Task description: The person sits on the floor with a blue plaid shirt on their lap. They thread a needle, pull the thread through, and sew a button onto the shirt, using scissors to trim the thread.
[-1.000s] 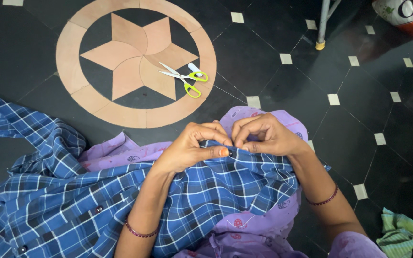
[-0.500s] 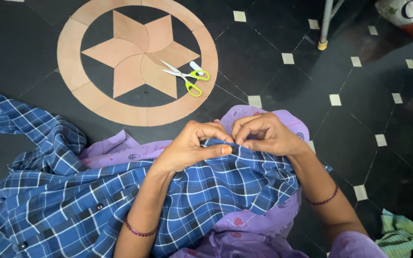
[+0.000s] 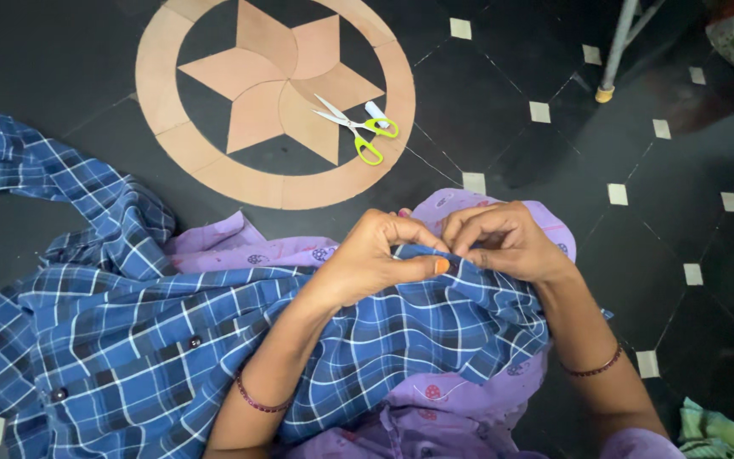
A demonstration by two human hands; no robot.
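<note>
My fingers (image 3: pixel 431 255) are bunched together at one small spot on the blue checked shirt (image 3: pixel 214 340), thumb and fingertips of both hands meeting over a fold of its cloth. My left hand (image 3: pixel 375 263) is clenched on that fold, the thumb pressed flat along it; my right hand (image 3: pixel 507 242) pinches the same edge from the other side, knuckles raised. Whether a needle, a thread or a button sits between the fingertips I cannot tell, since they cover the spot.

The shirt lies over my lap, on top of my purple dress (image 3: pixel 239 251), and spreads away to my left across the floor (image 3: pixel 503 119), one sleeve reaching far out. Two dark buttons (image 3: pixel 193 342) show along its front strip lower down, so that part looks finished, as I judge it; the spot under my fingers is the one in hand, and how much of the strip beyond it remains I cannot see.

The scissors (image 3: pixel 354 127) with the yellow-green handles lie well apart on the star pattern of the floor, blades open, with a small white spool (image 3: pixel 375 112) just beside them. Neither is within reach of my hands, which suggests the cutting is not the step now.
</note>
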